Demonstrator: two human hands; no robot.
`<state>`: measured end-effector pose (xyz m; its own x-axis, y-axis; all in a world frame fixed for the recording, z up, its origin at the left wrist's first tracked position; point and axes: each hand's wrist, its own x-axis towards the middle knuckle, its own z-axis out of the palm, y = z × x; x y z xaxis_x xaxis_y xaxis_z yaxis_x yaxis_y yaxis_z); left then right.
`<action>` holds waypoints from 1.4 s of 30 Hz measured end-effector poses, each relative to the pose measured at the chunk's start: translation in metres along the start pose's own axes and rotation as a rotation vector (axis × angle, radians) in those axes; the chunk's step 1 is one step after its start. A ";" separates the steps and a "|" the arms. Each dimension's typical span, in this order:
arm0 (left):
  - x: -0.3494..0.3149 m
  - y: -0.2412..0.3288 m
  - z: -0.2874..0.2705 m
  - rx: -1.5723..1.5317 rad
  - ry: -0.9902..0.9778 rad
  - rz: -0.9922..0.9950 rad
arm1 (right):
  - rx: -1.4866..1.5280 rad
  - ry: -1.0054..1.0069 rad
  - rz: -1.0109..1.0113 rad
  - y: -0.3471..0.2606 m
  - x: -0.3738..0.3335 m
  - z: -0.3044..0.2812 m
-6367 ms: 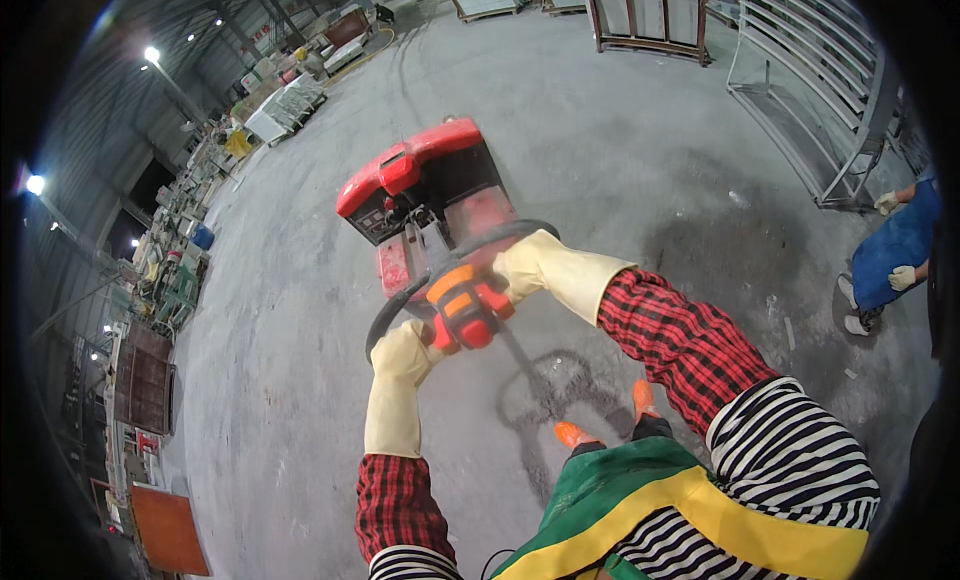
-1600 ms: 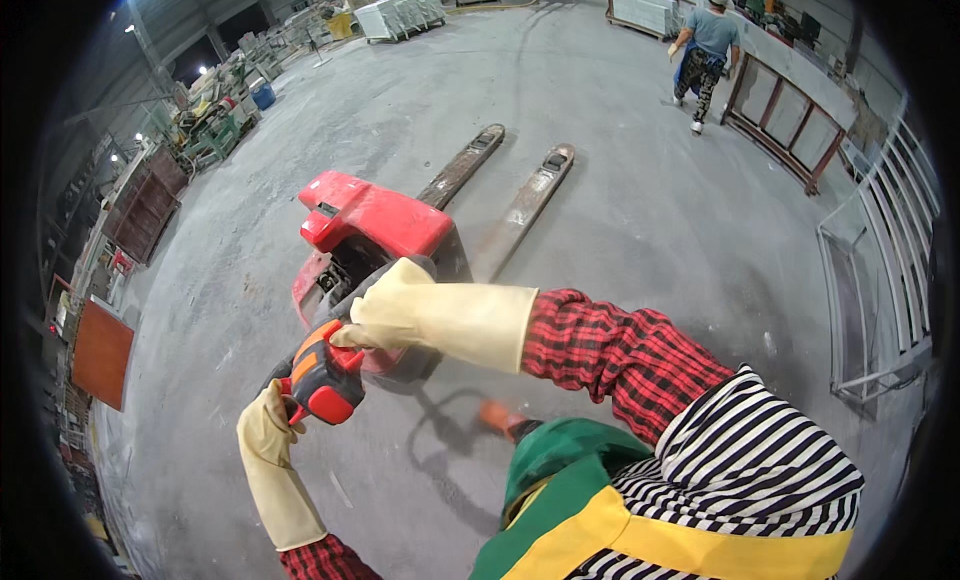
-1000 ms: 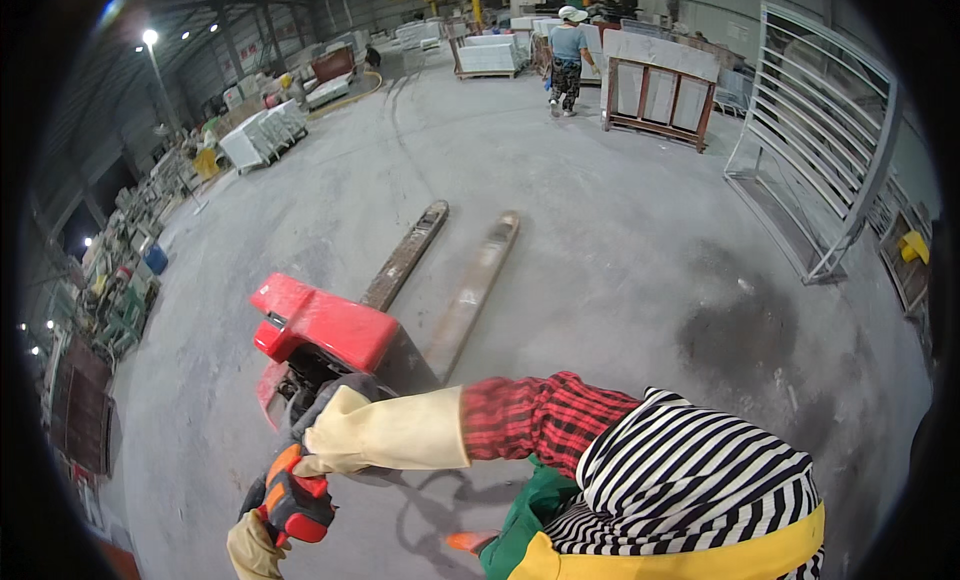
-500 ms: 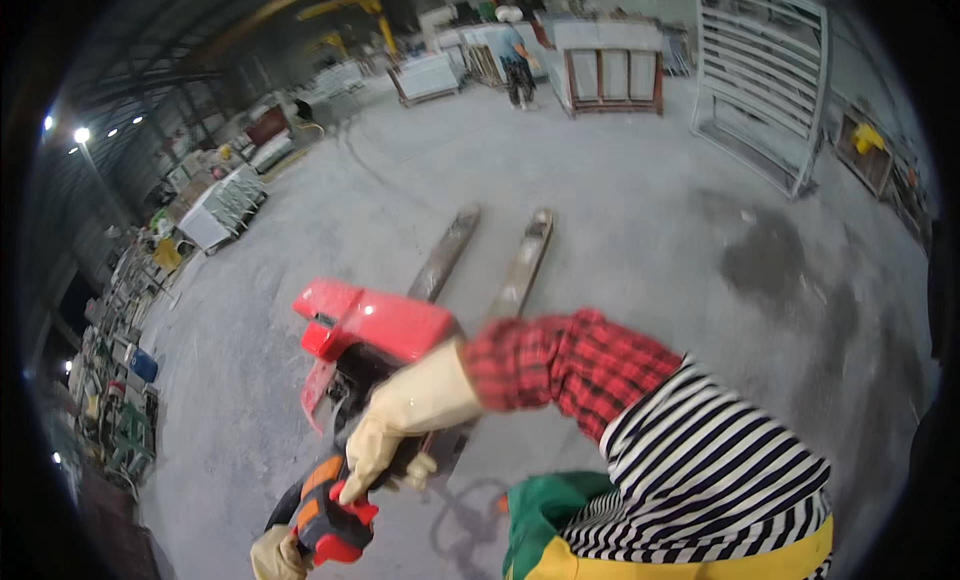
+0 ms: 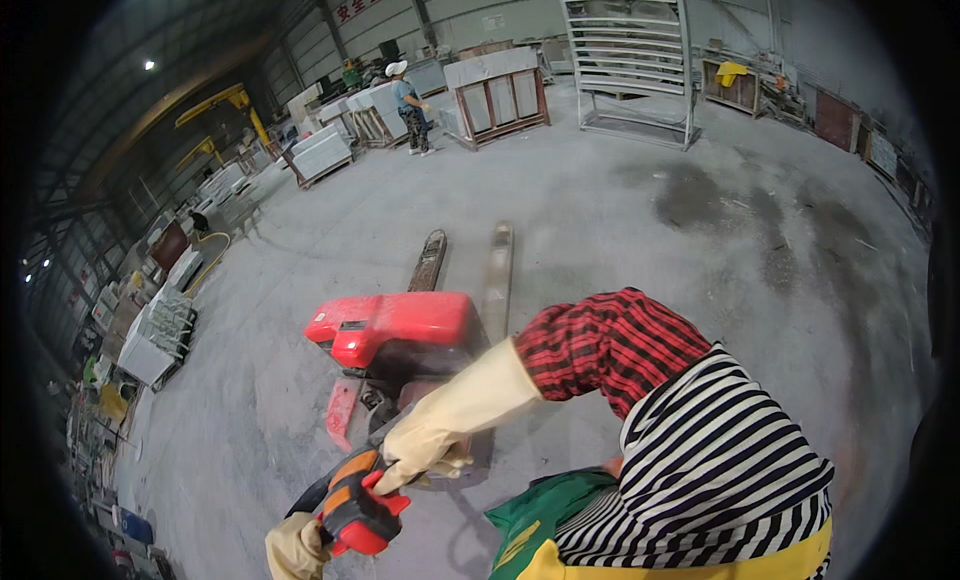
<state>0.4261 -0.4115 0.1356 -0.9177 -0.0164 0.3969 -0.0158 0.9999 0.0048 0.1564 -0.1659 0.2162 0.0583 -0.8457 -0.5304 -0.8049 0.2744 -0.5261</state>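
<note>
A red pallet truck with a boxy cover (image 5: 395,325) stands on the dusty grey concrete floor (image 5: 600,210) just ahead of the person, its handle end turned toward them, probably so that it can be steered from there. At that near end, the left hand in a cream rubber glove (image 5: 297,548) has its fingers curled on the left side of the black loop handle (image 5: 318,495), though its lower part is cut off by the picture edge. The right hand in a matching glove (image 5: 425,442) bends its fingers over the other side, one reaching to the red lever of the black-and-orange control head (image 5: 362,515), perhaps to keep the control within reach; how hard it presses, one cannot tell. Two hands on opposite sides likely give even leverage. Counted, there are one pallet truck, one control head, two gloves and two long worn metal forks (image 5: 428,262), which point away from the truck's far side. Well beyond the truck are one capped co-worker (image 5: 410,105), one brown-framed stand with pale slabs (image 5: 500,95) and, farther right, one pale slatted metal rack (image 5: 630,55).
</note>
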 end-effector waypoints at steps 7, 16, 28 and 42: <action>0.003 -0.079 0.020 -0.041 -0.056 0.147 | 0.089 0.176 0.113 -0.009 0.075 0.017; 0.082 -0.112 0.067 -0.413 -0.277 -0.368 | 0.274 0.202 0.269 0.028 0.120 -0.013; 0.111 -0.080 0.107 0.115 -0.552 -0.039 | 0.195 0.325 0.350 0.074 0.124 0.014; 0.112 -0.081 0.141 -0.081 -0.376 -0.327 | 0.076 0.366 0.201 0.125 0.164 0.009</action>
<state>0.2686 -0.4950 0.0505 -0.9496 -0.3133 0.0048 -0.3091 0.9391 0.1504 0.0707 -0.2666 0.0573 -0.3197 -0.8750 -0.3634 -0.7323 0.4716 -0.4913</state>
